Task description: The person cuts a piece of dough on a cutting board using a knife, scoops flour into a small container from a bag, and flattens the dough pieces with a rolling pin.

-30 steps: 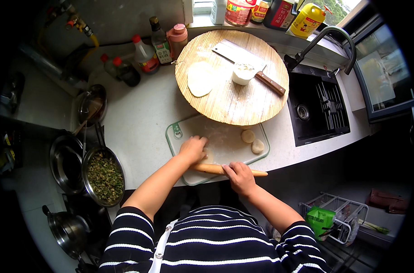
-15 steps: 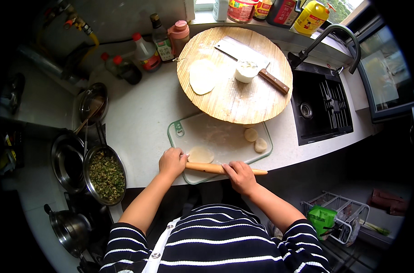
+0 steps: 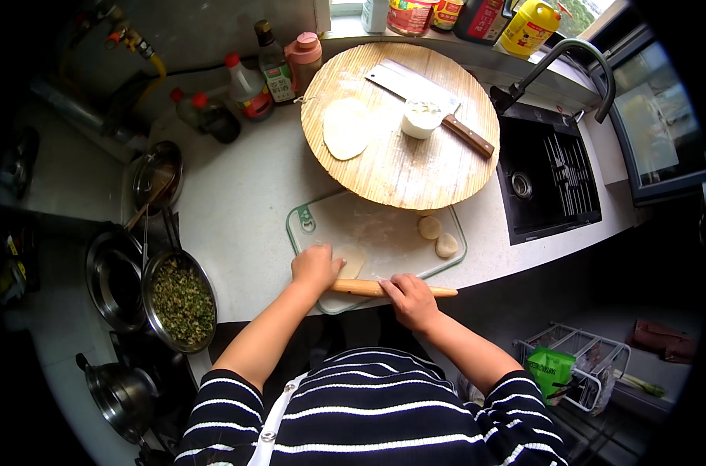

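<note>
My right hand (image 3: 412, 301) is wrapped over the right part of a wooden rolling pin (image 3: 356, 287), which lies across the near edge of a green-rimmed cutting board (image 3: 392, 237). My left hand (image 3: 316, 266) is closed at the left side of a small flattened dough disc (image 3: 352, 262), its thumb on the dough and its other fingers partly hidden. The pin's left end lies just below this hand. Two small dough pieces (image 3: 429, 227) rest at the board's right side.
Behind the board is a round wooden board (image 3: 399, 179) holding a rolled dough sheet (image 3: 346, 129), a cleaver (image 3: 469, 137) and a white cup (image 3: 421, 120). A pan of chopped filling (image 3: 182, 301) stands left; a black sink (image 3: 551, 182) is at right. Bottles (image 3: 250, 92) line the back.
My left hand has shifted right and slightly away from me, over the dough disc's left side. The disc now looks narrower and turned. My right hand stays on the rolling pin.
</note>
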`<action>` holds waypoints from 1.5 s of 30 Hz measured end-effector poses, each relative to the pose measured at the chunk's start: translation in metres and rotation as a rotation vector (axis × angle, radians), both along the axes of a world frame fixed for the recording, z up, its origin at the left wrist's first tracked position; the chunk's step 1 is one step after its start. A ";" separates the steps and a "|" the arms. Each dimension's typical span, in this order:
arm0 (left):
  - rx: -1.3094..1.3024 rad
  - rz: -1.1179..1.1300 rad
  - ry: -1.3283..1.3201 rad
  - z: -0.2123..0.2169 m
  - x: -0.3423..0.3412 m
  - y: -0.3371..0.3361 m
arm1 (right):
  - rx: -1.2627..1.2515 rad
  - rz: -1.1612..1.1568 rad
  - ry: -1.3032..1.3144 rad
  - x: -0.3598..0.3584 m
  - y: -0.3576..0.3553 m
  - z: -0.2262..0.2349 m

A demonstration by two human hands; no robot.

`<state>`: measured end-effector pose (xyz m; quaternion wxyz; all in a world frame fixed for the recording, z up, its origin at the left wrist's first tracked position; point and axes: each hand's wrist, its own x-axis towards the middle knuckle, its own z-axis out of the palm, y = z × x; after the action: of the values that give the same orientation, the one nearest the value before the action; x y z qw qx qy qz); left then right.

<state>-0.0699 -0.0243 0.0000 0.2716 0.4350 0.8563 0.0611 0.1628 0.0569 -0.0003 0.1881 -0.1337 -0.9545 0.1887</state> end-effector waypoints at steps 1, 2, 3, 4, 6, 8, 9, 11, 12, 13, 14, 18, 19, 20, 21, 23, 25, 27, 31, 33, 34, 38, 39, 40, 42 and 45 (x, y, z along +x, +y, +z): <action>-0.031 -0.002 0.013 0.000 0.002 -0.005 | 0.005 -0.007 0.004 0.001 0.001 0.000; 0.039 0.015 0.013 0.002 0.003 -0.010 | 0.009 -0.014 0.009 0.002 0.002 0.001; 0.110 0.032 0.013 0.003 0.002 -0.017 | 0.014 -0.020 0.013 0.002 0.002 0.001; 0.180 0.050 0.013 0.004 0.000 -0.024 | 0.023 -0.033 0.023 0.002 0.003 0.001; 0.466 -0.077 0.093 -0.003 -0.004 -0.042 | 0.040 -0.054 0.043 -0.001 0.004 0.002; 0.517 -0.179 0.164 -0.011 -0.005 -0.046 | 0.041 -0.065 0.010 -0.012 0.006 -0.003; 0.426 -0.219 0.192 -0.014 -0.005 -0.046 | 0.042 -0.074 -0.009 -0.019 0.007 -0.005; 0.303 -0.220 0.227 -0.021 -0.005 -0.039 | 0.066 -0.111 -0.111 -0.044 0.014 -0.009; 0.269 -0.180 0.236 -0.023 -0.010 -0.027 | 0.077 -0.128 -0.162 -0.056 0.019 -0.011; 0.236 -0.141 0.244 -0.023 -0.015 -0.013 | 0.113 -0.162 -0.167 -0.065 0.025 -0.016; 0.224 -0.112 0.284 -0.019 -0.019 0.001 | 0.149 -0.195 -0.173 -0.075 0.033 -0.020; 0.165 -0.143 0.209 -0.019 -0.005 -0.019 | 0.067 -0.158 -0.369 -0.050 0.008 -0.019; 0.159 -0.150 0.198 -0.020 -0.001 -0.031 | 0.080 -0.116 -0.367 -0.037 -0.004 -0.016; 0.148 -0.160 0.183 -0.019 0.006 -0.044 | 0.095 -0.072 -0.460 -0.028 -0.015 -0.010; 0.137 -0.170 0.168 -0.020 0.009 -0.049 | 0.086 -0.110 -0.430 -0.030 -0.013 -0.011; 0.167 -0.123 0.182 -0.025 -0.003 -0.025 | 0.065 -0.184 -0.373 -0.047 -0.005 -0.013; 0.222 -0.047 0.197 -0.029 -0.020 0.009 | -0.003 -0.288 -0.474 -0.081 0.018 -0.009; 0.228 -0.030 0.205 -0.029 -0.022 0.018 | 0.031 -0.365 -0.470 -0.096 0.031 -0.014; 0.088 -0.157 0.153 -0.011 -0.005 -0.021 | 0.177 -0.230 -0.445 -0.051 -0.014 0.002; 0.150 -0.192 0.139 -0.014 0.000 -0.046 | 0.145 -0.125 -0.426 -0.034 -0.015 -0.009; 0.181 -0.210 0.131 -0.017 0.001 -0.058 | 0.130 -0.074 -0.417 -0.027 -0.013 -0.012; 0.467 -0.324 0.172 -0.035 0.001 -0.086 | -0.004 -0.162 -0.158 -0.012 0.002 -0.005; 0.455 -0.399 0.207 -0.035 0.001 -0.087 | -0.041 -0.212 -0.139 -0.010 0.006 -0.002; 0.442 -0.474 0.243 -0.036 0.003 -0.088 | -0.079 -0.263 -0.121 -0.009 0.008 -0.001; 0.490 -0.463 0.296 -0.043 0.008 -0.084 | -0.113 -0.292 -0.116 -0.003 0.015 0.001; 0.490 -0.341 0.280 -0.048 0.023 -0.063 | -0.135 -0.319 -0.132 -0.003 0.019 0.002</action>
<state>-0.0473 -0.0869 -0.0484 0.0447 0.6286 0.7600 0.1587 0.1595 0.0762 0.0012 0.1434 -0.3078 -0.9167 0.2108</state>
